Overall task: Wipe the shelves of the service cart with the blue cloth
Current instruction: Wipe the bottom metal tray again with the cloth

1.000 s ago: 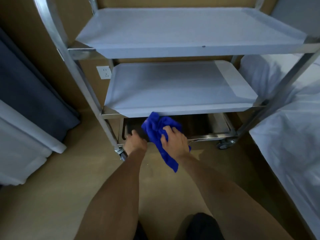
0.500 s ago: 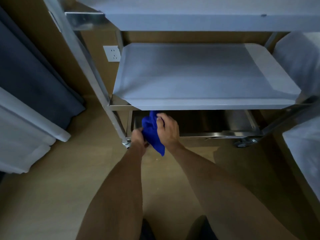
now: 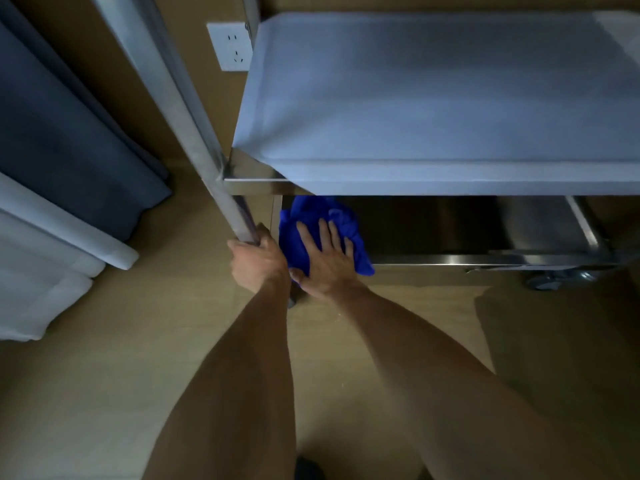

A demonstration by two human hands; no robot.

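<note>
Two hands: both working low at centre frame, at the near left corner of the service cart [image 3: 242, 178].
Left hand [image 3: 258, 263]: gripping the bottom of the cart's upright post [image 3: 194, 133], fingers curling round it, apparently steadying the frame.
Right hand [image 3: 327, 261]: lying flat with fingers spread, pressing the blue cloth [image 3: 298, 233] down; not curling round it.
Blue cloth: sitting bunched on the left end of the bottom shelf [image 3: 433, 259], just under the front lip of the middle shelf [image 3: 433, 98], one corner hanging over the bottom shelf's front rail.
Step, judging: starting on the bottom shelf, with most of its dark steel surface toward centre right looking not yet covered.
Risk, cloth: sliding out from under a flat palm, or catching its hanging corner on the rail and dropping to the floor [image 3: 104, 375], since nothing is pinching it.
Risk, knuckles: knocking against the underside of the middle shelf while reaching deeper, the gap looking tight.
Risk, cart: rolling away on its caster [image 3: 550, 280], lower right of the shelf, if pushing hard sideways while loosening the left-hand hold.
Risk, coverage: missing the far back of the shelf, hidden in shadow beneath the middle shelf.
Nearby: wall socket [image 3: 230, 46] at upper centre-left, dark curtain [image 3: 69, 133] at left.
</note>
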